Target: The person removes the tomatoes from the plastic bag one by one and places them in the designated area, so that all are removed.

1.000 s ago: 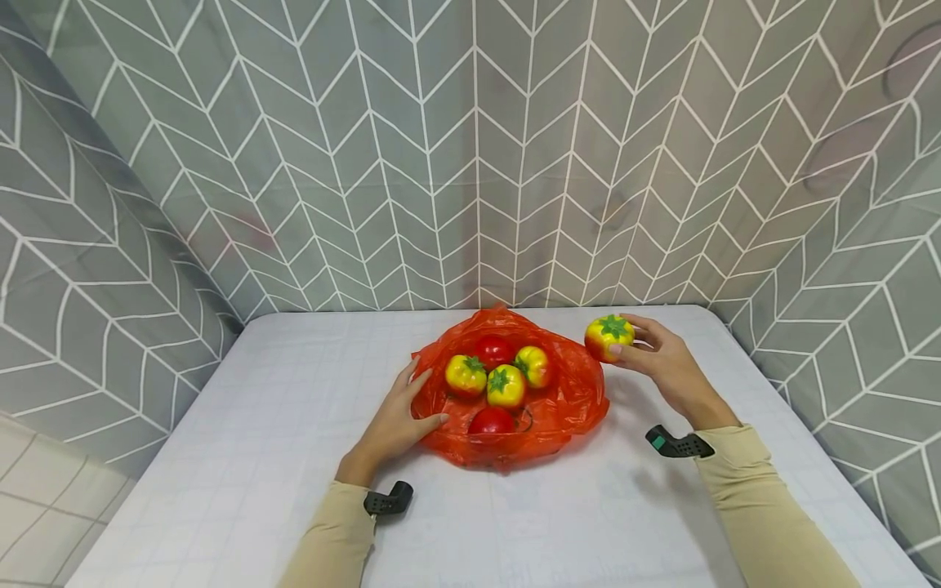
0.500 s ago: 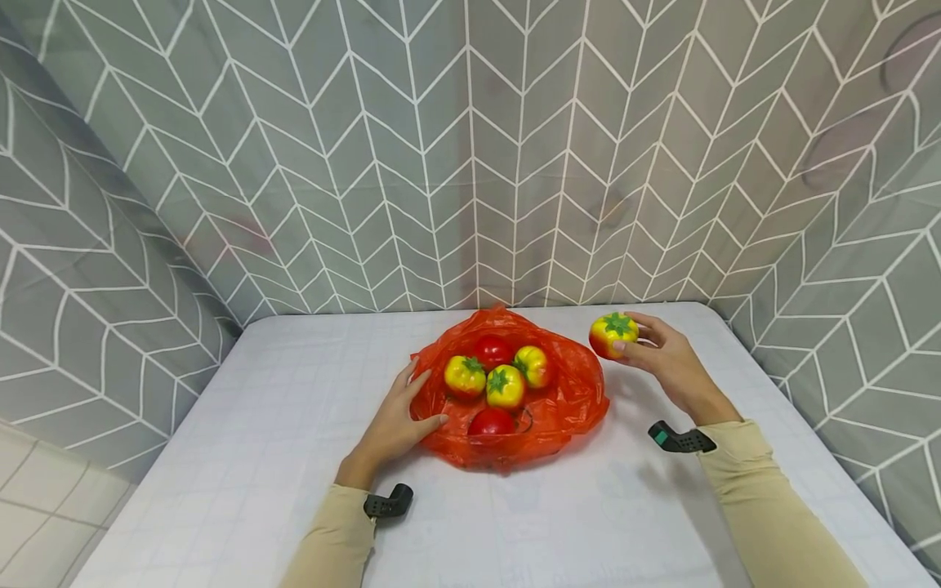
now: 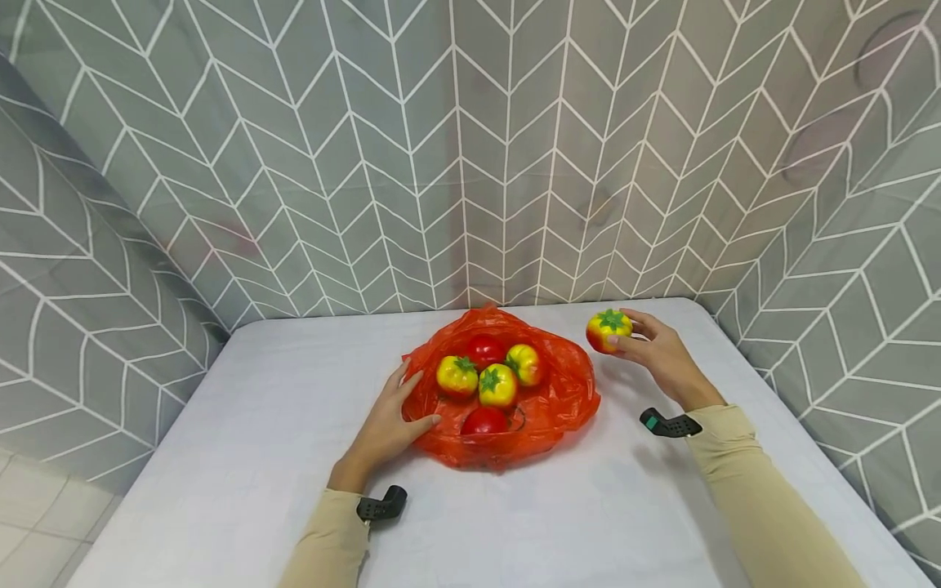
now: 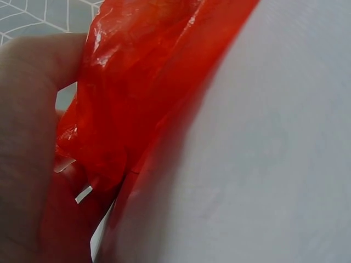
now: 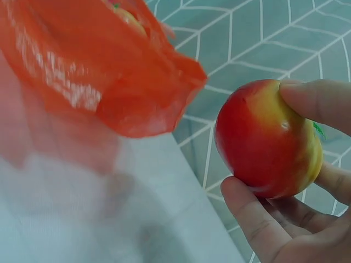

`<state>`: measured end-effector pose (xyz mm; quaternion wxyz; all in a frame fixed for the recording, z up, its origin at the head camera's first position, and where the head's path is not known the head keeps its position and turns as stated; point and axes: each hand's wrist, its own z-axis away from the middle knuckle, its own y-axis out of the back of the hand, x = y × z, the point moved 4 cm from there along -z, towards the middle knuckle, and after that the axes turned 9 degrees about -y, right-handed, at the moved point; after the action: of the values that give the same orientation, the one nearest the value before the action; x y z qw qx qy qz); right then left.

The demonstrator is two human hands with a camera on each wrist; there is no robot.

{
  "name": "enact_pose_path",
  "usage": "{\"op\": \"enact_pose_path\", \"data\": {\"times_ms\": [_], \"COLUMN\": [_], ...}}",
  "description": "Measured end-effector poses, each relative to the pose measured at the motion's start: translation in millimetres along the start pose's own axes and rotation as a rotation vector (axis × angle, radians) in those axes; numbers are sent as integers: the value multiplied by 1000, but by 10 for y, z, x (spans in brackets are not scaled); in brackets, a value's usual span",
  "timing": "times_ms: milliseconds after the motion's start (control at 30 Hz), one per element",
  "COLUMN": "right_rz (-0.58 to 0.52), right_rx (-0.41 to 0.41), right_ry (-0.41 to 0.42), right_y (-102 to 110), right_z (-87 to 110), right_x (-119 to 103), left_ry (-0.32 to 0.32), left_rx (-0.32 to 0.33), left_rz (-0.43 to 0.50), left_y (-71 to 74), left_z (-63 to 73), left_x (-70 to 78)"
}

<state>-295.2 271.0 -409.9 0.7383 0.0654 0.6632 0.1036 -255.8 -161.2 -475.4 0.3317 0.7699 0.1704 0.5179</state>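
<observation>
To the right of the red plastic bag (image 3: 573,396), the right hand (image 3: 659,355) holds a yellow-and-red fruit (image 3: 607,330) above the tabletop (image 3: 294,400), its grip pinching the fruit between thumb and fingers. At the bag's left edge, the left hand (image 3: 385,420) touches the film, its grip wide. Inside the bag lie three yellow fruits (image 3: 497,385) and two red fruits (image 3: 483,421).

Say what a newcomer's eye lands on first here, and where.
Probably the bright red plastic bag, spread open on the white table, with three yellow-red fruits and two red fruits visible inside. Next, the held yellow-red fruit in the right hand, right of the bag. The grey chevron backdrop behind the table fills much of the head view.
</observation>
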Motion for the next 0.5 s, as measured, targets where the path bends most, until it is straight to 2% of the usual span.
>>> {"op": "enact_pose_path", "data": {"times_ms": [500], "right_rz": [-6], "right_rx": [0], "right_ry": [-58], "right_y": [4], "right_z": [-257], "right_x": [181], "left_ry": [9], "left_rx": [-2], "left_rz": [-7], "left_y": [30], "left_z": [27], "left_x": [-9]}}
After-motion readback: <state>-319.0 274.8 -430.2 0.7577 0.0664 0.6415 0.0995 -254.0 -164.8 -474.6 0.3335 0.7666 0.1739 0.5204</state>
